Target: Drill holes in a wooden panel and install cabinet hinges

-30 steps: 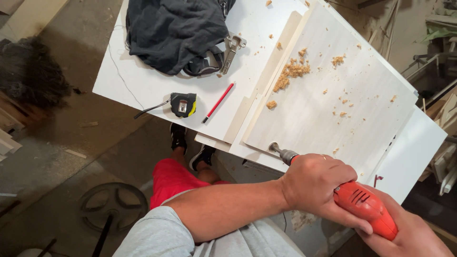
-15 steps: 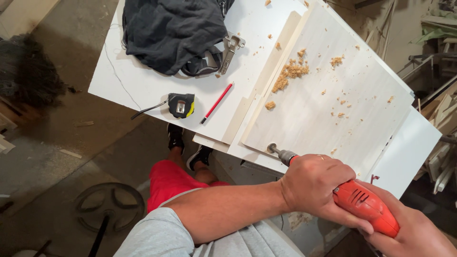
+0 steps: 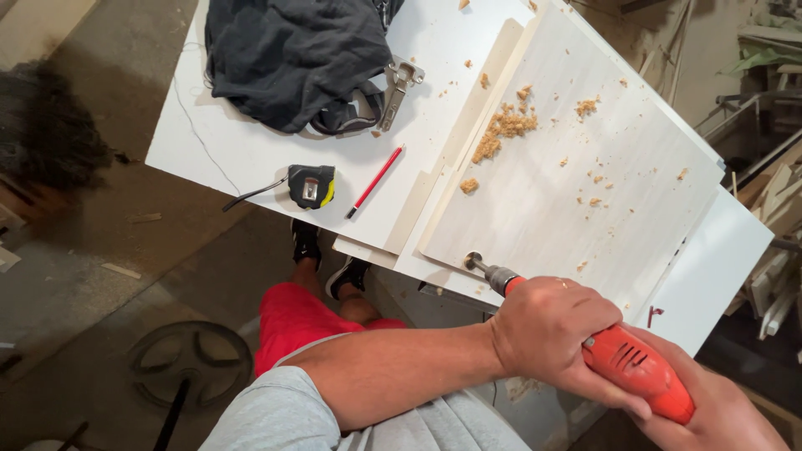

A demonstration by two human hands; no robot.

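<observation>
Both my hands hold a red power drill (image 3: 637, 368). My left hand (image 3: 551, 334) wraps the front of its body just behind the metal chuck. My right hand (image 3: 718, 413) grips the rear at the lower right. The round bit (image 3: 474, 260) touches the near corner of a pale wood panel (image 3: 576, 175) lying on a white table (image 3: 242, 146). Piles of sawdust (image 3: 504, 127) lie scattered on the panel.
A black and yellow tape measure (image 3: 311, 185), a red pencil (image 3: 375, 180), a metal hinge (image 3: 396, 88) and a dark cloth (image 3: 292, 54) lie on the table's left part. A round metal base (image 3: 188, 359) stands on the floor. Wood offcuts (image 3: 773, 192) lean at the right.
The drill and both hands stay on the panel's near corner. The view has shifted slightly; the bit sits a little lower against the panel.
</observation>
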